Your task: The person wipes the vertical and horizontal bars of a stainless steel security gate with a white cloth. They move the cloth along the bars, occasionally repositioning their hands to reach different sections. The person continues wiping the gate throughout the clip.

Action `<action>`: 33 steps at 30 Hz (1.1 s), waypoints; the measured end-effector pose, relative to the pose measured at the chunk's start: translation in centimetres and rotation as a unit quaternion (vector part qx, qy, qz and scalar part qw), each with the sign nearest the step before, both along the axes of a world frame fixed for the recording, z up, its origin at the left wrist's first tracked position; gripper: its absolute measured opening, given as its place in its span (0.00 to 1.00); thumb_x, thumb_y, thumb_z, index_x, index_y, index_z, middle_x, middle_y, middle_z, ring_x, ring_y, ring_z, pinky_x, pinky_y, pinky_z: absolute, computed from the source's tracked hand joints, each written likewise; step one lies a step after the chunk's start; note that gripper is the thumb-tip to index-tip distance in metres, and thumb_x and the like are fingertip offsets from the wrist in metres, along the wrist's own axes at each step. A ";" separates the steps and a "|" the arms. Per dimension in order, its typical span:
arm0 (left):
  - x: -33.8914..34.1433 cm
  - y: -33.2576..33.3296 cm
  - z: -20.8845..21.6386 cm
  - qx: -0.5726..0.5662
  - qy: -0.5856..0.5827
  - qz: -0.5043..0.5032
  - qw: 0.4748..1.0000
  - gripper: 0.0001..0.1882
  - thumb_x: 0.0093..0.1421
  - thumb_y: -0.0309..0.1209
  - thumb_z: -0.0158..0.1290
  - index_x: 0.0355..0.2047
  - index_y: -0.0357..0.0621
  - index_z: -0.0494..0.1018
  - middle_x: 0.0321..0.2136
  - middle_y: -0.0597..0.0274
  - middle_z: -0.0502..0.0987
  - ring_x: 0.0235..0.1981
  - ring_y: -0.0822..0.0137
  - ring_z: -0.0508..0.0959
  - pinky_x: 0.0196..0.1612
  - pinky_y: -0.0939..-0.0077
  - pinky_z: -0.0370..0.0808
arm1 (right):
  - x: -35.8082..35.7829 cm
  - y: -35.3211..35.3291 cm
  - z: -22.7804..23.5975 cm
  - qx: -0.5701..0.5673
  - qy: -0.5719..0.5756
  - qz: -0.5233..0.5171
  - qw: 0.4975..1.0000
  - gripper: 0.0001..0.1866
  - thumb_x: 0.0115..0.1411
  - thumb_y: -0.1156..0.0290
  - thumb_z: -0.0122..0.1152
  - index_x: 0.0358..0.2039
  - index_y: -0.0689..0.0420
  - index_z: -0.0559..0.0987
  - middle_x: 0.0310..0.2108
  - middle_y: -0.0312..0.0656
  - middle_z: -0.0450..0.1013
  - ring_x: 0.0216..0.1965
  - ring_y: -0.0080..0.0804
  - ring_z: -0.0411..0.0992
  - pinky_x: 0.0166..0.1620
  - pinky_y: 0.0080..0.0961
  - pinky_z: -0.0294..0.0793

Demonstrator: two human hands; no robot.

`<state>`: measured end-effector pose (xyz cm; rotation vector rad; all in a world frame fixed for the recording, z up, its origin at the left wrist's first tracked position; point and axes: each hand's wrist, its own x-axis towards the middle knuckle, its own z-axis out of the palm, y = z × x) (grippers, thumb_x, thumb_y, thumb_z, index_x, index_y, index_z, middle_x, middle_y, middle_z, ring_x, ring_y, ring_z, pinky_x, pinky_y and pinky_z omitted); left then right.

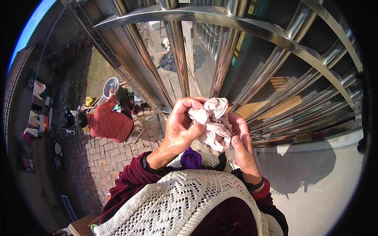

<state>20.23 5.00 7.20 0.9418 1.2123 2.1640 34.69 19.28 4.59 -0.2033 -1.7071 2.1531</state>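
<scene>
A pale pink cloth (214,124), twisted and bunched into a wad, is held up in front of my chest. My left hand (183,124) grips its left side, the thumb pressed onto the folds and the fingers curled behind. Along the cloth's right edge rests my right hand (242,143), its fingers curved round the back and partly hidden. Just below the wad a purple bundle of fabric (191,158) shows at my waist, beside the cream knitted vest (169,196) I wear.
Shiny metal bars (179,55) stand close ahead and to the right. At left a person in a red patterned top (112,122) bends over a metal basin (111,86) on brick paving (94,157). A black bag (167,61) lies beyond the bars. Laundry (38,89) hangs far left.
</scene>
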 end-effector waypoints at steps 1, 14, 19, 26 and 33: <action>0.1 0.3 0.1 -0.014 0.045 0.002 0.999 0.18 0.59 0.19 0.55 0.49 0.40 0.64 0.56 0.51 0.69 0.55 0.64 0.72 0.58 0.68 0.71 | -0.3 -0.3 0.1 -0.011 -0.005 0.031 0.999 0.59 0.58 0.34 0.61 0.71 0.64 0.44 0.68 0.50 0.53 0.67 0.39 0.55 0.68 0.36 0.54; -1.0 -0.5 1.6 -0.077 0.525 0.080 0.844 0.31 0.56 0.39 0.65 0.56 0.42 0.68 0.63 0.50 0.69 0.63 0.47 0.68 0.61 0.53 0.65 | -0.8 -0.9 0.8 -0.105 0.066 -0.049 0.991 0.38 0.60 0.61 0.66 0.65 0.66 0.63 0.64 0.50 0.64 0.61 0.36 0.66 0.63 0.34 0.65; -7.8 -4.9 2.9 0.002 0.452 0.522 0.723 0.34 0.60 0.46 0.61 0.58 0.39 0.64 0.61 0.44 0.67 0.61 0.50 0.68 0.64 0.56 0.60 | 0.5 0.6 1.4 0.030 0.110 -0.112 0.987 0.36 0.58 0.55 0.66 0.60 0.64 0.70 0.65 0.56 0.62 0.57 0.36 0.69 0.61 0.33 0.67; -15.5 -7.2 2.6 -0.013 0.257 0.537 0.803 0.27 0.73 0.50 0.42 0.59 0.41 0.67 0.60 0.51 0.69 0.62 0.59 0.68 0.65 0.62 0.61 | 1.7 1.0 4.2 0.191 0.078 -0.171 0.963 0.36 0.55 0.58 0.68 0.58 0.65 0.69 0.61 0.56 0.66 0.56 0.38 0.69 0.60 0.37 0.66; -17.6 -6.5 -3.8 -0.094 -0.015 0.277 0.956 0.39 0.70 0.65 0.29 0.36 0.41 0.75 0.26 0.70 0.70 0.28 0.77 0.65 0.36 0.80 0.65 | -1.9 -1.0 11.2 0.469 0.137 -0.104 0.866 0.26 0.47 0.73 0.70 0.47 0.63 0.73 0.54 0.63 0.69 0.50 0.48 0.74 0.52 0.39 0.75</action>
